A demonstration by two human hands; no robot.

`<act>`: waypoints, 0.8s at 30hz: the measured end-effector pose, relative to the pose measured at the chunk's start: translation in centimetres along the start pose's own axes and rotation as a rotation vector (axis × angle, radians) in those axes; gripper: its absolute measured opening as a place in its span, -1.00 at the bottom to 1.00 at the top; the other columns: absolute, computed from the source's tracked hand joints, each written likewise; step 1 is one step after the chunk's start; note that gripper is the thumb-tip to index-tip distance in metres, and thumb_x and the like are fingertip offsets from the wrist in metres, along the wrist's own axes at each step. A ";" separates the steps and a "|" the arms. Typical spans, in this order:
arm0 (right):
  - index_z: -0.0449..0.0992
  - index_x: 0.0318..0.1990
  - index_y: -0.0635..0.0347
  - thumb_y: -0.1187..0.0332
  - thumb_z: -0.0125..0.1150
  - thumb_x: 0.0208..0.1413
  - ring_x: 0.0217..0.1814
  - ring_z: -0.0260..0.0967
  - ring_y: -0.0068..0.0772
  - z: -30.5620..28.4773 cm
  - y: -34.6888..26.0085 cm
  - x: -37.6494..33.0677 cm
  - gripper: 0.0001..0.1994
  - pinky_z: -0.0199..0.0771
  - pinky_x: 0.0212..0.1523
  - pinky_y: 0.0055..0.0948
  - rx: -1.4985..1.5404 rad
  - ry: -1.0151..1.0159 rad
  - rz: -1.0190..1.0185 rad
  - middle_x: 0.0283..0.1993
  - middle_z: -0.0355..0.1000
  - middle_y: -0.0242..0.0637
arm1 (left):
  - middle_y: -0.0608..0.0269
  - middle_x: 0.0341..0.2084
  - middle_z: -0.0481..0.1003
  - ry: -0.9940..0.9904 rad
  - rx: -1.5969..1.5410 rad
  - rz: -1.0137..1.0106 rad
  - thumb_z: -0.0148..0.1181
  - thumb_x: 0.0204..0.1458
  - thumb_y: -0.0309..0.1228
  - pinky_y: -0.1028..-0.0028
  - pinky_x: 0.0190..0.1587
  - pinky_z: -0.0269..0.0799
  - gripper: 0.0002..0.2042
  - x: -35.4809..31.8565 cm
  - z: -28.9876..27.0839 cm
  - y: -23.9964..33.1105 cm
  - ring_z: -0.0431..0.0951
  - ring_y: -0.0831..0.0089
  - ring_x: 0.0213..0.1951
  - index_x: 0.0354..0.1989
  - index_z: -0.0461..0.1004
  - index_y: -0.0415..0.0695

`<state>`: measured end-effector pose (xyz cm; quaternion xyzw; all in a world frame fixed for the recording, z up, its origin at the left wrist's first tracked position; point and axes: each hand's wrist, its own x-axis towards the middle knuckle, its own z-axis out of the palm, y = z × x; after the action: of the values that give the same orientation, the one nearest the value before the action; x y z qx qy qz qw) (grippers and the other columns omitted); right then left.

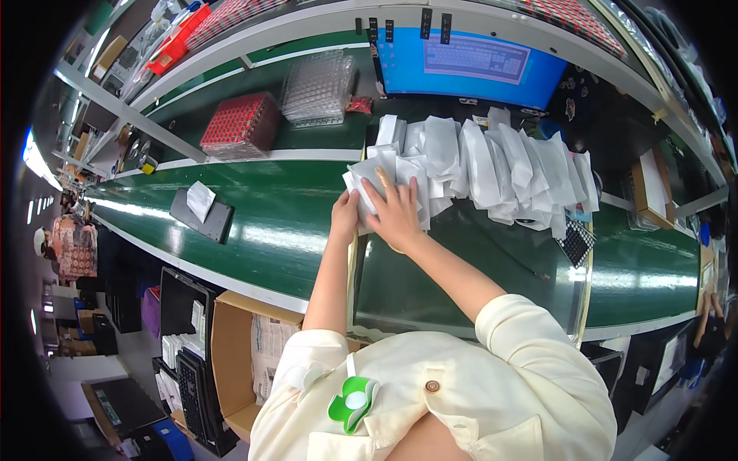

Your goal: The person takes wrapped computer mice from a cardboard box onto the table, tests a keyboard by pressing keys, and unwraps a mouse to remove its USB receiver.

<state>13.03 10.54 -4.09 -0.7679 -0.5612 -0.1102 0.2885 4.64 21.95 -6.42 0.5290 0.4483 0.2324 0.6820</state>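
Several white pouches (442,150) stand packed side by side in a row beneath the monitor. At the row's left end, my left hand (344,217) closes along the near left edge of a white pouch (367,170), with some of its fingers hidden. My right hand (397,213) lies over the pouches beside it, fingers stretched out and spread. A tan finger cot (383,181) covers one of its fingers. What the pouches contain does not show.
A blue-lit monitor (469,69) stands behind the row. Red-filled trays (241,123) and clear trays (317,86) are stacked at the back left. On the green bench (280,207) lies a dark flat panel (218,223) with a white pouch on it. An open cardboard box (233,357) sits below.
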 end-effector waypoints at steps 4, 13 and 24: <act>0.21 0.19 -0.14 0.23 0.24 -0.18 -0.08 0.07 -0.10 -0.7 -0.1 -0.7 -0.34 -0.17 0.19 0.18 0.026 0.133 -0.004 0.26 0.00 -0.13 | 0.29 -0.42 0.45 -0.052 -0.085 -0.021 -0.03 0.12 -0.29 0.53 -0.41 0.32 -0.68 -0.2 -0.2 -0.8 0.41 0.55 -0.45 0.00 0.35 -0.19; 0.35 0.08 -0.12 0.13 0.17 -0.10 -0.18 0.14 -0.17 -0.3 2.5 0.6 -0.51 0.01 0.00 0.03 -0.325 0.150 0.094 0.24 0.09 -0.20 | -0.10 -0.06 0.34 0.297 0.542 0.224 0.09 -0.04 0.00 0.29 0.05 0.23 -0.39 -1.2 1.2 -0.5 0.34 0.09 0.02 0.09 0.30 -0.22; 0.34 0.10 -0.03 0.12 0.15 -0.12 -0.12 0.20 -0.15 -1.5 1.8 3.3 -0.46 0.02 0.01 0.02 -0.455 0.046 0.137 0.22 0.13 -0.19 | -0.20 0.12 0.10 0.146 0.416 0.383 0.26 -0.17 -0.08 0.25 0.09 0.20 -0.23 -3.5 1.3 -0.4 0.26 -0.01 0.08 0.18 0.12 -0.24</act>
<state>16.08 11.95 -1.79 -0.8467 -0.4619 -0.2313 0.1275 3.95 18.42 -5.52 0.7144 0.4260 0.2977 0.4686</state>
